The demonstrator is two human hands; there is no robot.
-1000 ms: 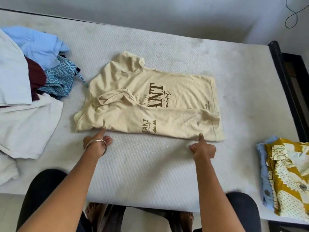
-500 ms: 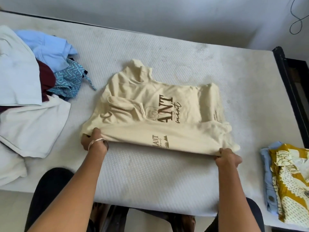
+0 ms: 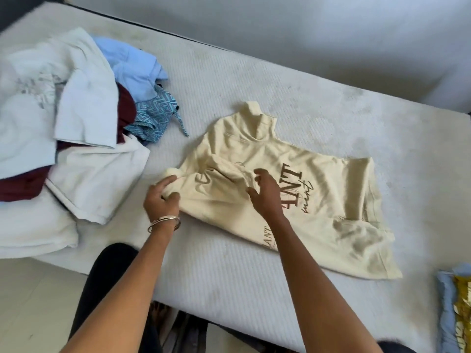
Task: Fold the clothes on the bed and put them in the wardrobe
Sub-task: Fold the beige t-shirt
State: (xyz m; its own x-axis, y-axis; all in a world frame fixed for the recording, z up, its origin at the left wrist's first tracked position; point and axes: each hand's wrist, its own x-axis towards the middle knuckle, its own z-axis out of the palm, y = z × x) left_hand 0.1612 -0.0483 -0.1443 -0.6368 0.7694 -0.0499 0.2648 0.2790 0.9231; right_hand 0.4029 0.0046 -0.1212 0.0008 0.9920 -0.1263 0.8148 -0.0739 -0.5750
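Note:
A cream T-shirt (image 3: 326, 189) with brown lettering lies partly folded in the middle of the white mattress (image 3: 254, 85), its collar end toward the left. My left hand (image 3: 161, 197), with a metal bangle on the wrist, pinches the shirt's left corner, which is bunched between the fingers. My right hand (image 3: 265, 194) hovers over the folded sleeve area with its fingers spread, holding nothing. The shirt's right hem lies loose and rumpled near the mattress's front edge.
A heap of unfolded clothes (image 3: 71, 138) in white, pale blue, maroon and patterned teal fills the left of the mattress. A folded stack (image 3: 456, 312), blue under yellow print, sits at the right edge. A grey wall runs behind the bed. My dark-clad legs are below.
My right hand has let go of the shirt's right hem and moved left over the sleeve. My left hand keeps the left corner. The view has swung left and the shirt now lies skewed.

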